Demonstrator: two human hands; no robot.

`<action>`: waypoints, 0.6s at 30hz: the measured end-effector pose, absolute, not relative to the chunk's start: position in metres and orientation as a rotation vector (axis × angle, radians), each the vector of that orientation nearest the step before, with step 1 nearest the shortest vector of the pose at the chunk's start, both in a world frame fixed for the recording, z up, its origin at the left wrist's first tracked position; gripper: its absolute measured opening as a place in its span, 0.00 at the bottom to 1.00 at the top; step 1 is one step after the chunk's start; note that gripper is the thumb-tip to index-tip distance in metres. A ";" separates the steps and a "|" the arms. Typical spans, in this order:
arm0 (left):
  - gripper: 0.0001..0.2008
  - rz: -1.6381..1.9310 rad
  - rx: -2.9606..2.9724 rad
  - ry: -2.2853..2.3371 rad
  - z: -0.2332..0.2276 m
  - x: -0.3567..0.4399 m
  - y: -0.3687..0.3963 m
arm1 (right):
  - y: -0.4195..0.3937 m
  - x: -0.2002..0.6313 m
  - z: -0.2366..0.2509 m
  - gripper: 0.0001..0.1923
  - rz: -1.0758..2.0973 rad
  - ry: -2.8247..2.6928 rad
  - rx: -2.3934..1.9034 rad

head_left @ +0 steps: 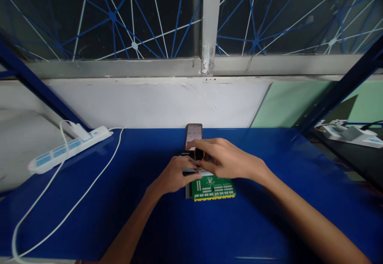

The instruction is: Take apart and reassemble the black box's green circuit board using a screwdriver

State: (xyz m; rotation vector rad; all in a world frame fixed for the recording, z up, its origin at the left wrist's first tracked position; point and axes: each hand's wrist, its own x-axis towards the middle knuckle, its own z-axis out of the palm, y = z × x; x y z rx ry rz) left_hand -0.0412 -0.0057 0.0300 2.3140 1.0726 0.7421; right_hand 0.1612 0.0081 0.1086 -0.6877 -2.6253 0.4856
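Observation:
My right hand point(221, 158) is closed around a short tool with a black handle point(200, 154), which looks like a screwdriver held upright. From the left, my left hand point(178, 174) meets it with thumb and forefinger pinched near the tool's lower end; what lies between those fingers is too small to make out. Below both hands lies a green circuit board point(214, 186) with rows of pale components and a yellow front edge. A grey flat piece point(188, 192) shows at the board's left side, and its rest is hidden under the board and my fingers.
Behind my hands a phone point(194, 132) with a running timer leans near the wall. At the left, a white power strip point(72, 148) trails a white cable point(98, 176) over the blue table point(119, 216). Another power strip point(353, 134) sits beyond the right blue post.

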 end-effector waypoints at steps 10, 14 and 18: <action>0.05 0.749 2.313 1.081 0.030 -0.040 -0.008 | 0.011 0.160 0.107 0.23 0.364 -2.581 -0.751; 0.06 0.718 2.305 1.042 0.033 -0.040 -0.008 | 0.013 0.163 0.108 0.23 0.478 -2.602 -0.679; 0.04 0.774 2.291 1.052 0.030 -0.040 -0.006 | 0.013 0.161 0.107 0.22 0.513 -2.608 -0.679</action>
